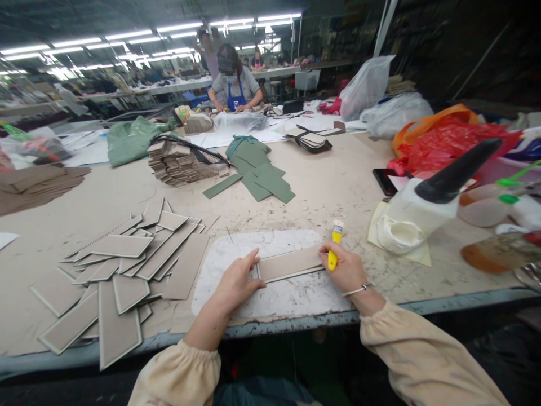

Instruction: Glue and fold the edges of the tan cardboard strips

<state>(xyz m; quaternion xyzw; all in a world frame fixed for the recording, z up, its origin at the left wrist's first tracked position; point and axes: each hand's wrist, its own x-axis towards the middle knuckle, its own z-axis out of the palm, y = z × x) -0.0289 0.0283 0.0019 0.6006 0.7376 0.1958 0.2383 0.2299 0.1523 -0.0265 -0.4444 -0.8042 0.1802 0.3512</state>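
Observation:
A long beige panel with pale edges (291, 263) lies over a white board (270, 303) near the table's front edge. My left hand (238, 280) grips the panel's left end between thumb and fingers. At its right end, my right hand (343, 269) pinches the panel and also holds a small yellow brush (333, 254), bristles pointing up and away. To the left of the board is a loose pile of similar beige panels with pale borders (122, 246).
Green pieces (257, 169) and a stack of brown pieces (180, 160) lie farther back. A white jug with a black spout (422, 214), a phone (385, 181) and a red bag (456, 146) are on the right. Across the table, a person in a blue apron (236, 98) sits.

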